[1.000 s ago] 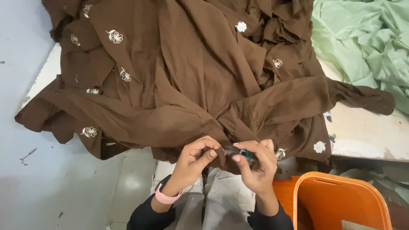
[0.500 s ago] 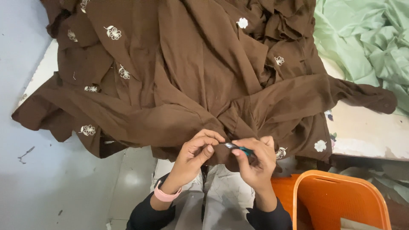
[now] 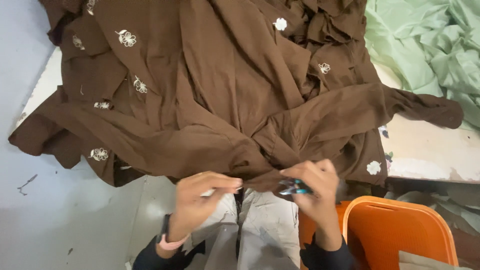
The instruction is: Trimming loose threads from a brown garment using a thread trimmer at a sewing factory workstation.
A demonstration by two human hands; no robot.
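Note:
A large brown garment (image 3: pixel 220 95) with small white embroidered flowers lies spread over a white table (image 3: pixel 430 150) and hangs off its near edge. My left hand (image 3: pixel 202 197) pinches the garment's lower hem between thumb and fingers. My right hand (image 3: pixel 312 187) grips a small teal-handled thread snipper (image 3: pixel 294 187), its metal tip at the same hem, just right of my left hand. A pink band sits on my left wrist.
Pale green cloth (image 3: pixel 425 45) is heaped on the table's far right. An orange plastic chair (image 3: pixel 395 235) stands at lower right beside my legs. Grey floor (image 3: pixel 55 220) lies to the left, and crumpled fabric sits under the table at the right.
My hands have drawn slightly apart along the hem, the left one shifting left. The view has moved a little closer to the garment.

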